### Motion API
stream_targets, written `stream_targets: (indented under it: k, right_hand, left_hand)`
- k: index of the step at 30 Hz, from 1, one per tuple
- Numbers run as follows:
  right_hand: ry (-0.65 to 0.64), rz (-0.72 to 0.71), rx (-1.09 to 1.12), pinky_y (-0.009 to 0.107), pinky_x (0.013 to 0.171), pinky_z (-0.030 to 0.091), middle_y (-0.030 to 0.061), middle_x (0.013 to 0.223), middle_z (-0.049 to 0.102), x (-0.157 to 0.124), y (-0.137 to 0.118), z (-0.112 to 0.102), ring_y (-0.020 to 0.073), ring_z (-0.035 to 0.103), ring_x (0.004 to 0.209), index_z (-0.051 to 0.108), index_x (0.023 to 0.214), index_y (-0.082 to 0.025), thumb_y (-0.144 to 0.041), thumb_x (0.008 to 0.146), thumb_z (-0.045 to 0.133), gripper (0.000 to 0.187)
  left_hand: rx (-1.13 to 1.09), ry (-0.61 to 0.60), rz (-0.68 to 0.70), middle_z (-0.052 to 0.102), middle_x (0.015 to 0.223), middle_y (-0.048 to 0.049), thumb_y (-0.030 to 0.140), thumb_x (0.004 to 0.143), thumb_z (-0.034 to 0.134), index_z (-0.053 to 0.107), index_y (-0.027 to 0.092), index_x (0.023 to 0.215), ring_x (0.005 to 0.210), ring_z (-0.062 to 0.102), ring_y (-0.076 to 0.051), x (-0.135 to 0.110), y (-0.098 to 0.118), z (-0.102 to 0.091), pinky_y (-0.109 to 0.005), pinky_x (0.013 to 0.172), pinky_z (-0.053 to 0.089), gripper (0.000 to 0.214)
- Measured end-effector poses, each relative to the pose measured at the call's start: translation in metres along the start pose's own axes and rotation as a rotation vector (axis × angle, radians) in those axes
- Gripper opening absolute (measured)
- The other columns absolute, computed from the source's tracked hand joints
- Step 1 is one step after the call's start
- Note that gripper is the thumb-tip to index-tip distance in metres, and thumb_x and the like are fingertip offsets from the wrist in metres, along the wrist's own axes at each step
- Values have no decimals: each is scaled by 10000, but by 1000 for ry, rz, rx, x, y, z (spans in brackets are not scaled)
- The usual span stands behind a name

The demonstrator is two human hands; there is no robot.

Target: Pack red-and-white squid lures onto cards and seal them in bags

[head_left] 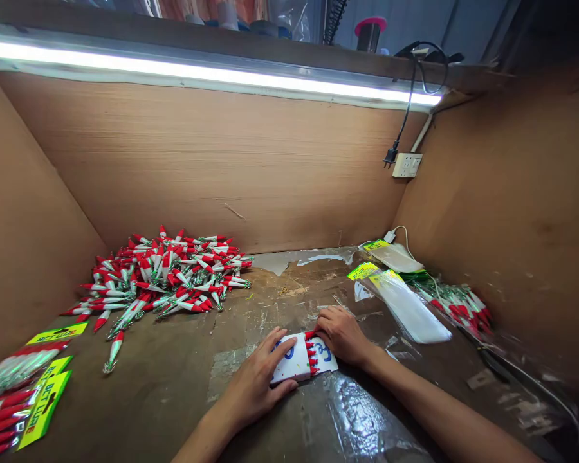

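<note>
A small white block with blue marks (296,361) lies on the worn brown work surface (174,386) near the front middle. A row of red-tipped lures (311,354) sits across its top. My left hand (255,379) grips the block's left side, thumb along its near edge. My right hand (340,334) rests on the block's right end, fingers curled over the red lure tips. A big heap of red, white and green lures (166,276) lies at the back left, well away from both hands.
Packed lure bags with yellow-green header cards (24,392) lie at the front left. Empty clear bags with yellow headers (405,302) and more bagged lures (458,305) lie at the right. Brown board walls enclose the bench; a wall socket (406,164) and light strip (207,74) are behind.
</note>
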State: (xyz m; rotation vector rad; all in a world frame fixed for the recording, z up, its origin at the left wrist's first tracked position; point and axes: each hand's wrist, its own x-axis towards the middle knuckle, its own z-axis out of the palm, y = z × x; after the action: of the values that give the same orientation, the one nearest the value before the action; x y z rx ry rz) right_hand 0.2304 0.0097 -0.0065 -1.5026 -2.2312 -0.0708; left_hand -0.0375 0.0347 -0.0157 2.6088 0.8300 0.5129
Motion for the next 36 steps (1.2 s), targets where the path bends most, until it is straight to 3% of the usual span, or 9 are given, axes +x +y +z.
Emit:
stream_targets:
  k: [6, 15, 23, 27, 32, 36]
  right_hand:
    - [3, 51, 53, 270, 751, 384, 17, 879, 655, -3, -4, -2, 167, 587, 844, 679, 865, -211, -227, 884, 650, 38]
    - [-133, -21, -111, 262, 680, 372, 36, 875, 664, -3, -2, -9, 162, 595, 781, 681, 874, -203, -315, 953, 535, 201]
    - [-116, 68, -20, 250, 674, 358, 17, 853, 672, -5, -1, -15, 161, 588, 782, 661, 833, -200, -247, 863, 625, 66]
    - [-115, 40, -11, 255, 679, 364, 20, 873, 682, -3, -9, -6, 162, 593, 785, 679, 867, -213, -300, 900, 606, 118]
    - [-99, -42, -106, 280, 709, 389, 39, 891, 683, 0, -12, -1, 177, 590, 797, 703, 879, -220, -298, 970, 514, 224]
    - [-129, -94, -34, 293, 797, 428, 22, 1042, 690, -2, -8, -8, 199, 592, 928, 692, 1064, -296, -354, 971, 508, 213]
  left_hand:
    - [-15, 19, -7, 346, 1532, -102, 325, 823, 705, 388, 329, 1455, 1409, 349, -321, 0, -1, -1, -516, 1115, 382, 707]
    - [-25, 13, -37, 343, 1532, -103, 351, 823, 707, 381, 340, 1460, 1362, 418, -312, -2, -6, 2, -497, 1100, 396, 716]
    - [-43, 14, 6, 387, 1498, -97, 346, 823, 709, 388, 337, 1463, 1340, 441, -297, 1, -6, -1, -475, 1099, 405, 716]
    - [9, 4, 15, 392, 1505, -98, 349, 820, 717, 402, 340, 1464, 1400, 354, -335, 3, -6, -6, -536, 1131, 348, 717]
    - [92, -91, 50, 177, 1627, -49, 293, 898, 623, 252, 400, 1520, 1471, 192, -362, 0, -1, -14, -607, 1127, 304, 733]
    - [156, -86, 6, 107, 1642, -32, 332, 936, 572, 194, 415, 1531, 1485, 126, -370, 0, 6, -7, -620, 1118, 307, 709]
